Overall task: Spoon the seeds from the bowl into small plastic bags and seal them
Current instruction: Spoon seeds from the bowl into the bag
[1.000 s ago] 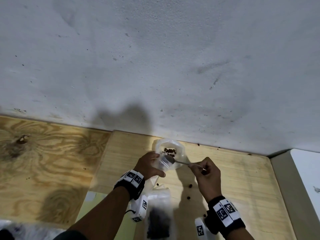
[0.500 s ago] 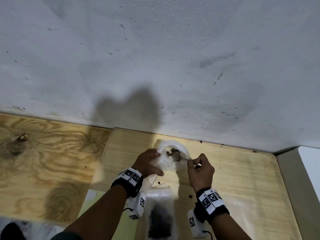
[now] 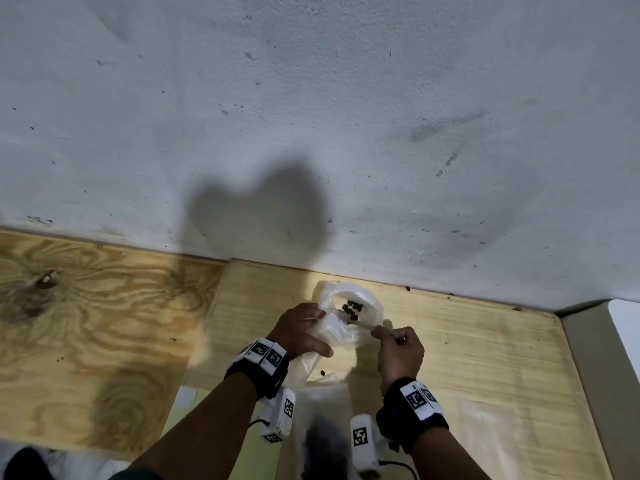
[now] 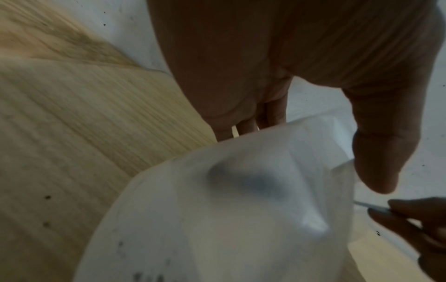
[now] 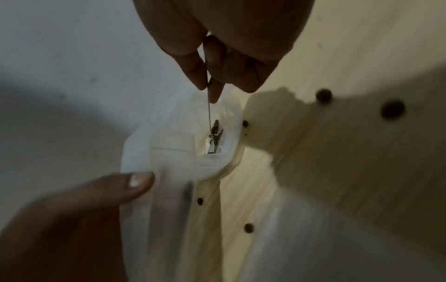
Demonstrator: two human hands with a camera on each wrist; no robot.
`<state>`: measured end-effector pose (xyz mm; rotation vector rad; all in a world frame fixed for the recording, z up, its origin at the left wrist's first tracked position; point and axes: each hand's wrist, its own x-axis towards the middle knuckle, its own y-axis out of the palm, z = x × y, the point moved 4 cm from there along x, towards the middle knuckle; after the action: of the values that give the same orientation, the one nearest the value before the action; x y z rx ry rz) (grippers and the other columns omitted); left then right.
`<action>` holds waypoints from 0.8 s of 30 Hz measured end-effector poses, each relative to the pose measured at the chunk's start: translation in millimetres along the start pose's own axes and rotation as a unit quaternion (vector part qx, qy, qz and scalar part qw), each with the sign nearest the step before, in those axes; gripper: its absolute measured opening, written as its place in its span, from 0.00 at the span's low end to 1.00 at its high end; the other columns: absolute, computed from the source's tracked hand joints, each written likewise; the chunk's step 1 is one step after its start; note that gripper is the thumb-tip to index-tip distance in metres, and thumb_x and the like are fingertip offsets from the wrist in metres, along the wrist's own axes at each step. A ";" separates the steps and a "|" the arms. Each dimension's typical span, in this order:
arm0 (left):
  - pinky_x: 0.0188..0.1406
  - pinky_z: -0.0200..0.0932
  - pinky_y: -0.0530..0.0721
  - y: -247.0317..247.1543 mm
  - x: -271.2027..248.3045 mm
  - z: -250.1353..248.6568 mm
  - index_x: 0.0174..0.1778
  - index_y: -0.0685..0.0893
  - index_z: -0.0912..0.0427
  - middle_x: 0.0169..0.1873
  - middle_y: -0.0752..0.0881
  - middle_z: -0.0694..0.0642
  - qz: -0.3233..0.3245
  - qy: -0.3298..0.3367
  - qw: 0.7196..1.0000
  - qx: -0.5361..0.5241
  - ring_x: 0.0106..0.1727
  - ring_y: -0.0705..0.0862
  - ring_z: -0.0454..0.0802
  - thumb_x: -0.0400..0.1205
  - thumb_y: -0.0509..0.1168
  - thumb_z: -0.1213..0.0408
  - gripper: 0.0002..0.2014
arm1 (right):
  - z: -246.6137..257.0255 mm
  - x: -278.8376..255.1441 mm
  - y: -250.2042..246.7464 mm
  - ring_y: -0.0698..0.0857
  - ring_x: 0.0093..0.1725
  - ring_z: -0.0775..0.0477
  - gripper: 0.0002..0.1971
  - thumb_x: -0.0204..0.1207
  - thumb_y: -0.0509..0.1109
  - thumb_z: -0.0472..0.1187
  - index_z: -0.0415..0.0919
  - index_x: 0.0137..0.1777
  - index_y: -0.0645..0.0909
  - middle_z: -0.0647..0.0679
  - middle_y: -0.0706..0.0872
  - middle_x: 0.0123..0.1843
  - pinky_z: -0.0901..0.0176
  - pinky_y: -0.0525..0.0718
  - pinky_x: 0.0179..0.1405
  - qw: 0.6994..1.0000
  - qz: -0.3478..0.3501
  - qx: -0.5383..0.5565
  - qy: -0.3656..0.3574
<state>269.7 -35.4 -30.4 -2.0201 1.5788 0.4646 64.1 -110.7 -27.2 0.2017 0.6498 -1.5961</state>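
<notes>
Left grip (image 3: pixel 300 329) pinches the bag (image 3: pixel 341 329) mouth wide so my right grip (image 3: pixel 400 351), fingers clamped round the spoon (image 3: pixel 363 325), can tip seeds (image 3: pixel 353 308) inside.

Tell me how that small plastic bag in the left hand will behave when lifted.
Probably floppy: the plastic bag creases where the left hand pinches it. Likely very light, holding few seeds. Its mouth may sag without support.

No legible text or labels.
</notes>
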 end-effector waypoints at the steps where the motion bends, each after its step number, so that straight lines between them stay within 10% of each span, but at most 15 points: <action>1: 0.61 0.45 0.85 -0.5 0.1 -0.3 0.62 0.80 0.51 0.61 0.84 0.48 0.002 -0.001 1.000 0.001 0.63 0.84 0.45 0.51 0.87 0.70 0.41 | -7.0 2.0 0.8 0.71 0.29 0.46 0.16 0.58 0.81 0.43 0.46 0.29 0.72 0.44 0.75 0.29 0.53 0.73 0.30 0.999 0.004 0.017 0.035; 10: 0.62 0.52 0.86 -9.4 -2.3 -1.0 0.66 0.81 0.51 0.59 0.87 0.46 -0.013 -0.010 1.000 0.014 0.60 0.86 0.45 0.44 0.87 0.57 0.50 | -13.9 15.6 -16.6 0.65 0.25 0.48 0.14 0.70 0.79 0.34 0.43 0.35 0.74 0.44 0.70 0.28 0.60 0.64 0.20 0.992 0.009 0.084 0.089; 24: 0.64 0.46 0.83 0.6 -11.4 -5.9 0.71 0.78 0.53 0.67 0.80 0.46 -0.055 -0.004 0.998 0.039 0.64 0.82 0.45 0.39 0.84 0.48 0.57 | 39.7 8.8 -49.1 0.67 0.28 0.46 0.18 0.66 0.79 0.35 0.47 0.29 0.71 0.30 0.74 0.33 0.57 0.67 0.28 0.987 0.056 0.115 -0.102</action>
<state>265.9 -30.1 -19.3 -2.0305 1.4495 0.3647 25.5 -138.7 15.1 0.2365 0.2914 -1.5571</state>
